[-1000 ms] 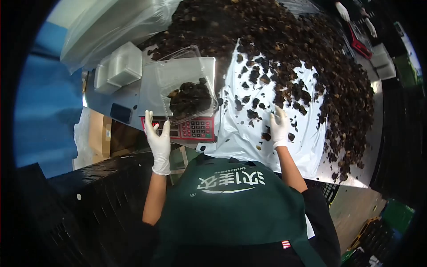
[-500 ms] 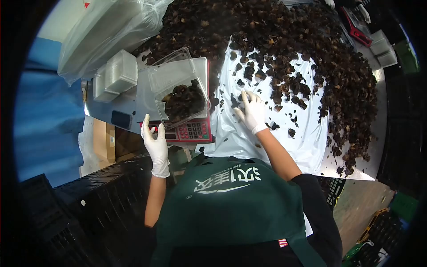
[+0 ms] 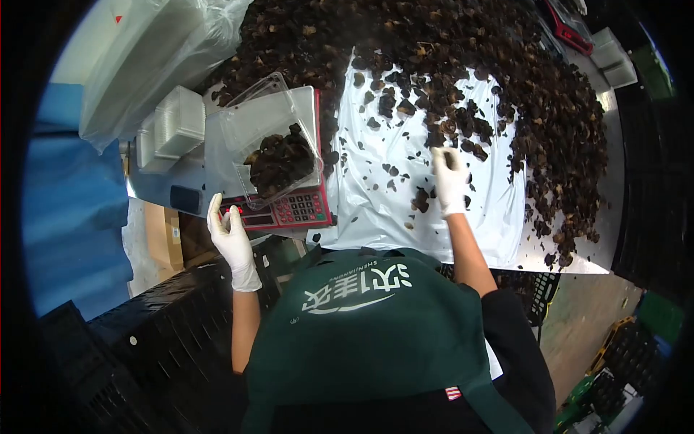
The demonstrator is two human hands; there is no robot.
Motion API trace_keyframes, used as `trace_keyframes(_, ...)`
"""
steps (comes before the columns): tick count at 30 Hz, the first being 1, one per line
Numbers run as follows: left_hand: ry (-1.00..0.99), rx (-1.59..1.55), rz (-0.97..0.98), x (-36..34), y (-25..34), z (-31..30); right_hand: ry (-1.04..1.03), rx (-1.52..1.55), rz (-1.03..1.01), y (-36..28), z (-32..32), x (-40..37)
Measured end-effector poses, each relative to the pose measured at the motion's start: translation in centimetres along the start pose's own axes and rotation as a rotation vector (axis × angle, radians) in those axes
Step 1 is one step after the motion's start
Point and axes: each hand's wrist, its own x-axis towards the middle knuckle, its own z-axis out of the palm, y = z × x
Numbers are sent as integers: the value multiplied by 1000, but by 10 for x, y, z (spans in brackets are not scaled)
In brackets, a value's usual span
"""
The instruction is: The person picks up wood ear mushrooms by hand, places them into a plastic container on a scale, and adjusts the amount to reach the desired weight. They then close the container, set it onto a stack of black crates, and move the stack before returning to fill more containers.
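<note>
The left hand [image 3: 230, 235], in a white glove, rests open at the near left corner of the red electronic scale [image 3: 293, 210] and holds nothing. On the scale sits a clear plastic hinged box [image 3: 271, 155], lid thrown back, about half full of dark dried fungus. The gloved right hand [image 3: 450, 177] lies over loose pieces on the white plastic sheet [image 3: 376, 210]. Its fingers are curled, but whether they pinch a piece I cannot tell. The large fungus heap [image 3: 448, 50] along the table's far edge looks mostly unpacked.
</note>
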Motion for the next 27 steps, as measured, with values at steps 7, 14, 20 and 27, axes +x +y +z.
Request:
trace_keyframes(7, -37, -73, -21, 0, -4, 13, -18, -650, -213, 44, -54, -54)
trace_keyframes(14, -85, -70, 15, 0, 11, 21, -223, -801, -432, 45, -14, -79)
trace_keyframes(20, -100, -91, 31, 1, 12, 29, -440, -1003, -511, 42, -2, -82)
trace_keyframes(27, -37, -83, 52, 6, 3, 23, 59, -351, -280, 47, -47, -80)
